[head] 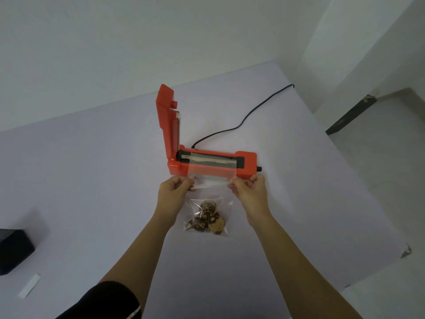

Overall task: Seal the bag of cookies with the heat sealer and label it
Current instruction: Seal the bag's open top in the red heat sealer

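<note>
Both hands — left hand [173, 192], right hand [249, 189] — pinch the clear plastic cookie bag [210, 180] by its side edges; its open mouth lies across the orange heat sealer's [247, 165] strip, lid raised.

The raised orange plastic sealer lid [167, 120] blocks the frame's centre-left; a black power cord [243, 120] crosses the upper right; the pale lilac tabletop [80, 171] lies open at left.

Left hand [173, 192], right hand [249, 191]: both pinched, outstretched.
</note>
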The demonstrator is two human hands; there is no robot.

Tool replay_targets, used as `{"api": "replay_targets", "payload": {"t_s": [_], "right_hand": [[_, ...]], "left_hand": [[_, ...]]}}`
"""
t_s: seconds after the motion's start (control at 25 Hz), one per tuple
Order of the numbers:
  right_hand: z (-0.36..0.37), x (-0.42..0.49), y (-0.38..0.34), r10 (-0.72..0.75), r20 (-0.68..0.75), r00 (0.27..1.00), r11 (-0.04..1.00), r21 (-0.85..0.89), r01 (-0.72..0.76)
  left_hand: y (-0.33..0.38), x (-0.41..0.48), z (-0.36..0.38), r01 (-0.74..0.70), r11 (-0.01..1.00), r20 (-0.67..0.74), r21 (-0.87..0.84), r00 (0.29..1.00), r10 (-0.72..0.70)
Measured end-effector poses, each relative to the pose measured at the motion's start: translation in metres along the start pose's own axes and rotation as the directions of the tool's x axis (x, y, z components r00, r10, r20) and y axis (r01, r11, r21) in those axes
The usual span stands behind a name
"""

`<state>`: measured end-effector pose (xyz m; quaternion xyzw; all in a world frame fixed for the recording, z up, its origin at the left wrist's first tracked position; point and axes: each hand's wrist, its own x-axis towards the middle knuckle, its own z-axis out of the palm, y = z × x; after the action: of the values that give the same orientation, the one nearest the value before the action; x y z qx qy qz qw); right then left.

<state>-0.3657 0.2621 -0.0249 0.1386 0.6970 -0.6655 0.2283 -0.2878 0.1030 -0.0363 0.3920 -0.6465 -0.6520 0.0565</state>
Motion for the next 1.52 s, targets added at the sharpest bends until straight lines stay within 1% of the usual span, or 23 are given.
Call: {"api": "replay_targets", "payload": {"t_s": [0.24, 0.4, 0.44, 0.52, 0.56, 0.6, 0.64, 0.68, 0.72, 0.8, 0.84, 0.88, 0.92, 0.96, 1.0, 1.04, 1.08, 1.12, 1.2, 1.28, 1.32, 1.4, 1.52], "right_hand": [[0.002, 0.0, 0.0, 0.008, 0.018, 1.0, 0.999, -0.046, -0.007], [0.001, 0.001, 0.002, -0.012, 0.032, 0.999, 0.999, -0.052, 0.014], [0.0, 0.0, 0.003, -0.025, 0.03, 0.999, 0.995, -0.094, 0.028], [-0.004, -0.002, 0.002, -0.088, 0.007, 0.996, 0.949, -0.304, 0.085], [-0.006, -0.004, 0.0, -0.15, -0.01, 0.989, 0.892, -0.432, 0.131], [-0.007, -0.005, -0.006, -0.248, -0.022, 0.969, 0.821, -0.536, 0.198], [-0.006, -0.008, -0.016, -0.373, -0.022, 0.928, 0.749, -0.598, 0.287], [-0.003, -0.012, -0.032, -0.508, -0.003, 0.861, 0.679, -0.616, 0.399], [0.003, -0.017, -0.052, -0.641, 0.034, 0.767, 0.605, -0.591, 0.533], [0.022, -0.027, -0.099, -0.841, 0.16, 0.517, 0.405, -0.447, 0.797], [0.034, -0.031, -0.122, -0.889, 0.24, 0.39, 0.288, -0.37, 0.883], [0.046, -0.034, -0.14, -0.895, 0.345, 0.282, 0.177, -0.306, 0.935], [0.058, -0.036, -0.153, -0.857, 0.473, 0.205, 0.077, -0.276, 0.958], [0.068, -0.035, -0.16, -0.776, 0.611, 0.154, -0.026, -0.275, 0.961], [0.075, -0.033, -0.162, -0.67, 0.731, 0.128, -0.134, -0.289, 0.948], [0.079, -0.029, -0.161, -0.567, 0.815, 0.125, -0.229, -0.301, 0.926], [0.08, -0.024, -0.156, -0.494, 0.86, 0.129, -0.292, -0.304, 0.907], [0.08, -0.02, -0.152, -0.463, 0.878, 0.125, -0.32, -0.297, 0.9], [0.073, -0.017, -0.148, -0.496, 0.863, 0.092, -0.322, -0.281, 0.904], [0.06, -0.012, -0.145, -0.607, 0.793, 0.044, -0.331, -0.303, 0.894], [0.05, -0.008, -0.141, -0.657, 0.752, 0.049, -0.329, -0.345, 0.879], [0.03, 0.001, -0.131, -0.707, 0.696, 0.122, -0.293, -0.445, 0.846], [0.002, 0.015, -0.104, -0.701, 0.66, 0.271, -0.231, -0.569, 0.789]], "left_hand": [[-0.005, 0.001, 0.001, 0.026, 1.0, -0.036, 0.016, 0.999, -0.025], [-0.007, 0.006, 0.0, 0.035, 0.999, -0.02, 0.033, 0.999, -0.034], [-0.007, 0.006, 0.0, 0.034, 0.999, -0.016, 0.036, 0.999, -0.033], [-0.007, 0.006, 0.0, 0.03, 0.999, -0.016, 0.041, 0.999, -0.029], [-0.007, 0.006, 0.001, 0.029, 0.999, -0.019, 0.042, 0.999, -0.028], [-0.007, 0.007, 0.001, 0.03, 0.999, -0.021, 0.044, 0.999, -0.029], [-0.007, 0.007, 0.001, 0.031, 0.998, -0.021, 0.048, 0.999, -0.03], [-0.007, 0.007, 0.001, 0.031, 0.998, -0.022, 0.052, 0.999, -0.03], [-0.006, 0.007, 0.002, 0.031, 0.998, -0.022, 0.056, 0.999, -0.03], [-0.006, 0.007, 0.002, 0.033, 0.998, -0.026, 0.061, 0.999, -0.032], [-0.006, 0.007, 0.002, 0.034, 0.997, -0.026, 0.063, 0.999, -0.032], [-0.005, 0.007, 0.002, 0.034, 0.997, -0.025, 0.064, 0.999, -0.033], [-0.005, 0.006, 0.003, 0.035, 0.997, -0.022, 0.066, 0.999, -0.033], [-0.004, 0.006, 0.003, 0.034, 0.997, -0.019, 0.069, 0.999, -0.033], [-0.004, 0.006, 0.003, 0.033, 0.997, -0.016, 0.07, 0.999, -0.032], [-0.005, 0.006, 0.003, 0.031, 0.997, -0.014, 0.07, 0.999, -0.03], [-0.006, 0.006, 0.003, 0.029, 0.997, -0.012, 0.069, 1.0, -0.028], [-0.006, 0.006, 0.002, 0.027, 0.997, -0.009, 0.068, 1.0, -0.026], [-0.006, 0.006, 0.002, 0.023, 0.998, -0.007, 0.062, 1.0, -0.023], [-0.006, 0.005, 0.003, 0.022, 0.998, -0.005, 0.053, 1.0, -0.022], [-0.006, 0.005, 0.003, 0.02, 0.998, -0.003, 0.051, 1.0, -0.02], [-0.005, 0.005, 0.002, 0.016, 0.999, -0.002, 0.048, 1.0, -0.016], [-0.005, 0.005, 0.0, 0.011, 0.999, 0.01, 0.041, 1.0, -0.011]]}}
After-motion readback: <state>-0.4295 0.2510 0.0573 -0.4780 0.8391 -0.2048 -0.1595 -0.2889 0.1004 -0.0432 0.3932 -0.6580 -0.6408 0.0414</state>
